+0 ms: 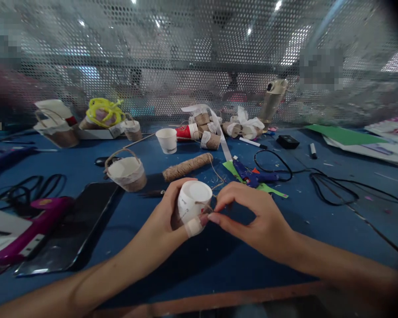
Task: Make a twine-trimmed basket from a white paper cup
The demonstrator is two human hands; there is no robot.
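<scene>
My left hand (172,216) is wrapped round a small white paper cup (193,198) held bottom-up over the blue table (285,221); its thumb wears a white bandage. My right hand (248,212) pinches a strand of brown twine (215,176) against the cup's side, fingers closed. The twine runs back to a spool of jute twine (187,166) lying just behind the cup.
A twine-wrapped cup basket with a handle (126,172) stands left of the spool. A blue glue gun (254,176) lies on green paper at right, with black cables (334,185) beyond. A dark tablet (76,221) and pink device (26,229) lie left. More cups (167,140) and scraps sit by the perforated metal screen.
</scene>
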